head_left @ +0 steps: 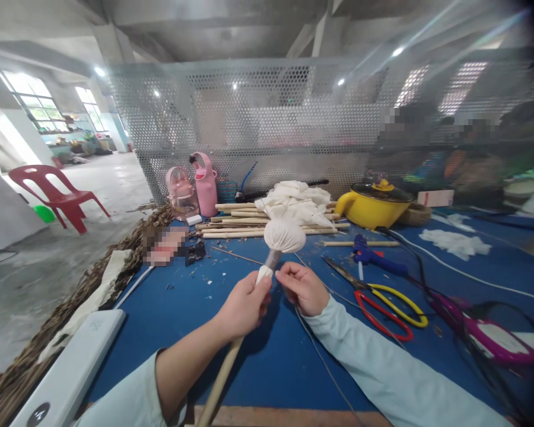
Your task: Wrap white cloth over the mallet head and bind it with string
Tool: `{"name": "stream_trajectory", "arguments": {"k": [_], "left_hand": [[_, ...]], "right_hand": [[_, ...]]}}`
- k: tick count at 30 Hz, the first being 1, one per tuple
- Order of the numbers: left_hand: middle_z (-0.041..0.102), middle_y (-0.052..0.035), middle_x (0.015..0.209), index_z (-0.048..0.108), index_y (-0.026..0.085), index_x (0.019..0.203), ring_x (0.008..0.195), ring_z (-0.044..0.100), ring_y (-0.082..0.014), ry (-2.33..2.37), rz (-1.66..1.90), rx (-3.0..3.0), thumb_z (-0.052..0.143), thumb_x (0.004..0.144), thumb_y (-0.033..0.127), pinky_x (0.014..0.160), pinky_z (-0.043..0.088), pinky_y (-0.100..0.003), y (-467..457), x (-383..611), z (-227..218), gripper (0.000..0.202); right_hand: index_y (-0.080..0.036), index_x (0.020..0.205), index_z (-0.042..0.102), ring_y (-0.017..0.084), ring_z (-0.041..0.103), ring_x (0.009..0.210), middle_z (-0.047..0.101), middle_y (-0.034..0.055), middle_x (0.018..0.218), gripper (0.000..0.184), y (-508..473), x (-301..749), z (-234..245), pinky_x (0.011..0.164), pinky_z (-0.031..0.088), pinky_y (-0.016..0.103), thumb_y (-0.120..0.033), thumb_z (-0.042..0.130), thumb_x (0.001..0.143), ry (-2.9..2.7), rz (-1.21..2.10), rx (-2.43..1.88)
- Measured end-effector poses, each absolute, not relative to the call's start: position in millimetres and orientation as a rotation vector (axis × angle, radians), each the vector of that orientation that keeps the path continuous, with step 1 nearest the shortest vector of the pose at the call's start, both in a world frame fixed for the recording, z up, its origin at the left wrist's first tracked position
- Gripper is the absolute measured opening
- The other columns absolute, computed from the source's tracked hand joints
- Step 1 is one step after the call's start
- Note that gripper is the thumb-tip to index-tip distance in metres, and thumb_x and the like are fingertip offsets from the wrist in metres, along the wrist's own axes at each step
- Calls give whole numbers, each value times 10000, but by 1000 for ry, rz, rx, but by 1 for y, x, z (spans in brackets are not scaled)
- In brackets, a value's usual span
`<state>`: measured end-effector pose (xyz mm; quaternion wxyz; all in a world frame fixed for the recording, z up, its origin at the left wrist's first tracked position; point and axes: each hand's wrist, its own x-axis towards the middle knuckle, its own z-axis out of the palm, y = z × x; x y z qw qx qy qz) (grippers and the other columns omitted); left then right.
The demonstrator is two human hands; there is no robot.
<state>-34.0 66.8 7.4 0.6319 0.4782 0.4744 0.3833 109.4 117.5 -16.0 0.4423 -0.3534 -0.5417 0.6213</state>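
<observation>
My left hand [244,307] is closed around a wooden stick [222,375], which slants up from the table's front edge. At its top sits a rounded head covered in gathered off-white cloth [285,236], with a grey wrapped neck [273,259] below it. Close beside that neck, my right hand [305,289] has thumb and forefinger pinched together. A thin grey cord [323,354] comes out from under the right hand and trails to the front edge; the pinched part is too small to see clearly. Scissors [385,302] with red and yellow handles lie right of that hand.
Behind the hands are several wooden sticks [231,234], crumpled white cloth [296,201] and a yellow pot [374,207]. A blue glue gun [378,258] lies right, with cables. Pink bottles [207,190] and a white power bank [71,370] stand or lie left.
</observation>
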Motion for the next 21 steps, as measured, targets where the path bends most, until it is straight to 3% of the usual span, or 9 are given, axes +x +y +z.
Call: {"name": "stream_trajectory", "arguments": {"k": [7,13,15,17,19,21], "left_hand": [[273,97,536,355,217,779,363,162,-22,744,767,844,468,798,542,331,160,-125,64,-41,18,345],[207,87,519,387,203,760,354,104,-32,413,457,572,398,858,445,308,100,-119,74,-51,12,262],[251,78,519,407,194,763,341,180,-38,476,433,542,384,858,457,305,158,-125,80,-50,5,280],[376,47,541,453,171,777,390,358,-62,668,493,626,378,848,501,361,308,-157,86,-49,-2,346],[504,-3,622,499,143,817,527,500,-103,876,644,786,384,833,542,497,419,-212,90,-47,-4,416],[584,-39,754,524,130,914,680,560,-136,1034,839,957,420,820,544,634,446,-250,90,-47,-2,437]], "right_hand": [[-175,628,442,8,152,303,330,-102,383,426,114,104,-9,292,93,161,-463,749,569,-1214,1810,-740],[-183,891,515,9,166,290,387,-108,420,498,121,113,-17,283,94,159,-456,762,556,-1260,1956,-691],[-168,819,513,8,135,284,332,-119,374,465,125,114,-22,281,72,159,-485,743,570,-1273,1986,-761],[-165,695,478,9,116,275,271,-128,331,442,130,114,-29,276,52,163,-506,732,573,-1290,1959,-859],[-177,634,439,12,112,267,242,-134,312,457,135,113,-34,270,44,167,-517,733,556,-1284,1925,-939],[-182,620,430,15,116,262,248,-133,306,460,136,111,-37,266,48,170,-519,733,547,-1285,1903,-977]]}}
